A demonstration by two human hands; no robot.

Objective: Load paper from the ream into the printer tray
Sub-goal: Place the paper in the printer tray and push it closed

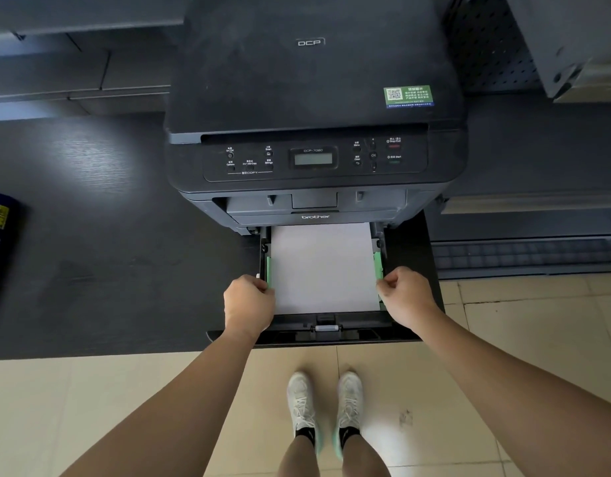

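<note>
Paper (pixel 323 266) is lying in open printer tray (pixel 345 333); left hand (pixel 249 304) and right hand (pixel 405 297) are pinching green side guides (pixel 377 265).

Dark wood-grain desk surface (pixel 101 263) fills the left and middle of the frame; a soft patch of light glares on it at centre left. Grey ledges or shelving (pixel 73 74) stacked along the upper left, detail dim. Perforated dark metal panel (pixel 486 46) at upper right, with a grey boxy unit (pixel 572 39) just beside it at the frame corner. Below these, at middle right, a dark slatted grille (pixel 524 258) runs to the right edge. Floor of pale beige tiles (pixel 524 325) with thin dark joints across the lower frame; a small scuff mark (pixel 405 417) at lower right of centre.
</note>
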